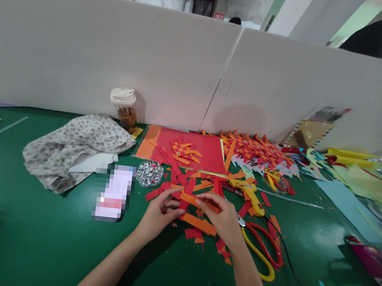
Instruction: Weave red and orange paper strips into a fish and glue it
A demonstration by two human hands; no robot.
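Note:
My left hand (pixel 162 210) pinches a red paper strip (pixel 189 187) between thumb and fingers. An orange paper strip (pixel 189 199) crosses the red one, and my right hand (pixel 218 212) has its fingertips closed on that strip's right part. A second orange strip (pixel 203 225) extends to the right from the red one, below my right fingers. Loose red and orange scraps lie under and around both hands. Just beyond, a woven orange-and-red paper fish (pixel 185 150) with a small eye rests on red paper sheets (pixel 210 152).
Right of my hands lie a yellow glue gun (pixel 249 194) with a black cord and red-and-yellow-handled scissors (pixel 263 248). Many woven fish (pixel 261 150) are piled behind. Leftward are a dish of googly eyes (pixel 150 174), a phone (pixel 115 193), patterned cloth (pixel 77 149) and a lidded drink cup (pixel 124 108).

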